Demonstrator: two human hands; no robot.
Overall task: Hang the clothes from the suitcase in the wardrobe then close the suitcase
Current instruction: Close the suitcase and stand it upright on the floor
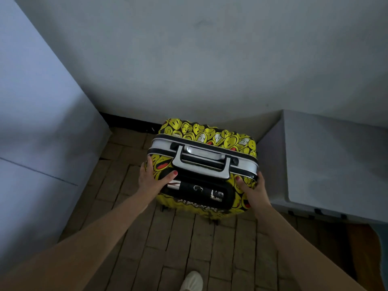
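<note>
White shoe (192, 280), toe only, at the lower edge on a floor (184, 244) of narrow brown wood blocks laid in staggered rows, matt and worn. Two bare forearms reach forward from the lower corners. Left hand (152, 178): fingers spread and fairly straight along the suitcase's left top corner, thumb laid across the top toward the middle; it clasps the shell. Right hand (253, 191): fingers wrapped round the right top corner, thumb on the top face; it also grips the shell. Suitcase (206, 164): hard-shell, rounded corners, glossy yellow smiley-face print on black, standing upright between the two hands, closed, so its contents cannot be seen. Silver metal frame band runs across the top; on it a silver carry handle (202, 159), flat and U-shaped. Nearer than the handle, between the thumbs, a black recessed panel. Right of the right hand, a pale box-like surface (336, 164), smooth. Left of the left hand, a pale flat panel (42, 133). Beyond the suitcase, a dark skirting strip and a plain grey wall (210, 59).
</note>
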